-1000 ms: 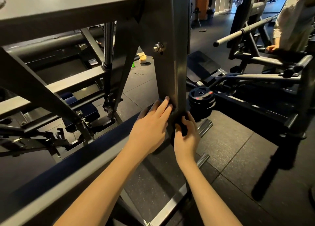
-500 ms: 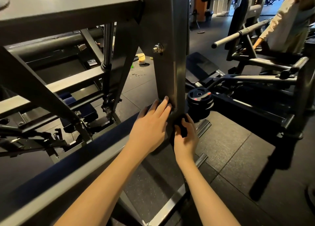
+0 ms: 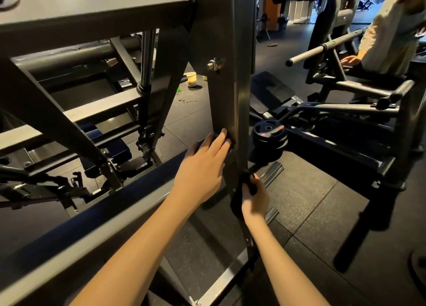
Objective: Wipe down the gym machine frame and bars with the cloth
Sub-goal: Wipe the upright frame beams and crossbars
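Dark rubber floor (image 3: 311, 202) runs under the whole gym, with a small cup (image 3: 191, 79) standing on it far behind the machine. At the left side of the machine frame (image 3: 92, 10), the slanted bars (image 3: 46, 112) and the long low rail (image 3: 92, 225) in front of me look dull grey, with no damp streaks I can make out. I judge them not yet wiped, though the light is too dim to be sure.

My left hand (image 3: 202, 167) lies flat with straight fingers against the left face of the upright post (image 3: 228, 98), well below the bolt (image 3: 213, 64), and seems to steady me. The cloth (image 3: 237, 204) is small, dark and soft. It is bunched against the post's lower right edge and is hard to tell from the dark metal. My right hand (image 3: 254, 197) pinches it there between thumb and curled fingers, pressing it onto the post.

With the cloth low on this one post, I would say the job is somewhere in the middle at best. The upper post, the top beam and the bars to the left all seem left to do.

Right of the post a stack of weight plates (image 3: 268, 135) sits by the floor. Farther right, another person (image 3: 391, 40) leans over a separate machine.
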{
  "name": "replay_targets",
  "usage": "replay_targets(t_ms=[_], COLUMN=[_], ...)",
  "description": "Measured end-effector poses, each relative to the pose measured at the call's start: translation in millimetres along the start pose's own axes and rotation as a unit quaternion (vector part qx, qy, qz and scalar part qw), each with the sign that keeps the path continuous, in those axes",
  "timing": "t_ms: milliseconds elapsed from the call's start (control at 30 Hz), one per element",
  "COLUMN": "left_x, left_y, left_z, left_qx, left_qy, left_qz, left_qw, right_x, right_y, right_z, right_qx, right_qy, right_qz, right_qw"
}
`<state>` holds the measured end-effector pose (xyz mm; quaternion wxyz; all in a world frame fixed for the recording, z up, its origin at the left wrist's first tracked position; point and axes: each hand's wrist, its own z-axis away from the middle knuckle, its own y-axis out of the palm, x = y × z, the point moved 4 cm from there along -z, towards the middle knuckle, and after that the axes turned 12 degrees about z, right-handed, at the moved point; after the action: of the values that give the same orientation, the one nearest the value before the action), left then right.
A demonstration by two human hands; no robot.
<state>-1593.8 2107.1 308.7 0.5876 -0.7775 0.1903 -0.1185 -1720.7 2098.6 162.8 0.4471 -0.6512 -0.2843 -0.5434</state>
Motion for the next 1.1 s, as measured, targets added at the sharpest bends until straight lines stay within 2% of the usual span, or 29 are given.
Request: replay_targets(t_ms=[133, 267, 367, 500, 600, 700, 767, 833, 900, 967, 1033, 1100], left_x=[-2, -9, -19, -29, -30, -31, -24, -17, -12, 0, 7, 9], left_y=[0, 0, 5, 16, 31, 49, 72, 91, 108, 132, 145, 157], left_z=[1, 7, 19, 39, 51, 60, 63, 64, 56, 48, 41, 39], left_qx=[-0.004, -0.017, -0.004, -0.04, -0.076, -0.036, -0.003, -0.021, 0.036, 0.105, 0.097, 0.076], left_qy=[0.004, 0.015, 0.016, 0.041, 0.076, 0.09, 0.03, -0.028, -0.048, -0.03, -0.027, -0.032], left_qz=[-0.023, -0.087, -0.119, -0.115, -0.071, 0.027, 0.126, 0.209, 0.223, 0.207, 0.181, 0.204], left_qw=[1.0, 0.996, 0.993, 0.992, 0.992, 0.995, 0.992, 0.977, 0.973, 0.972, 0.978, 0.976], right_x=[6, 29, 11, -10, 8, 12, 4, -6, -9, -13, -16, -20], right_y=[-1, -5, -3, 0, -3, -10, -13, -15, -17, -16, -13, -7], right_z=[-1, 7, 2, -2, -3, -6, -6, -4, 0, 0, 0, 0], right_qx=[0.022, 0.013, 0.021, 0.029, 0.022, 0.025, 0.058, 0.075, 0.076, 0.059, 0.039, 0.028], right_qy=[0.004, -0.095, -0.044, 0.013, -0.019, -0.048, -0.028, 0.0, -0.01, -0.025, -0.021, -0.037], right_qz=[0.068, 0.04, 0.041, 0.088, 0.069, 0.063, 0.084, 0.112, 0.152, 0.165, 0.12, 0.071], right_qw=[0.997, 0.995, 0.998, 0.996, 0.997, 0.997, 0.994, 0.991, 0.985, 0.984, 0.992, 0.996])
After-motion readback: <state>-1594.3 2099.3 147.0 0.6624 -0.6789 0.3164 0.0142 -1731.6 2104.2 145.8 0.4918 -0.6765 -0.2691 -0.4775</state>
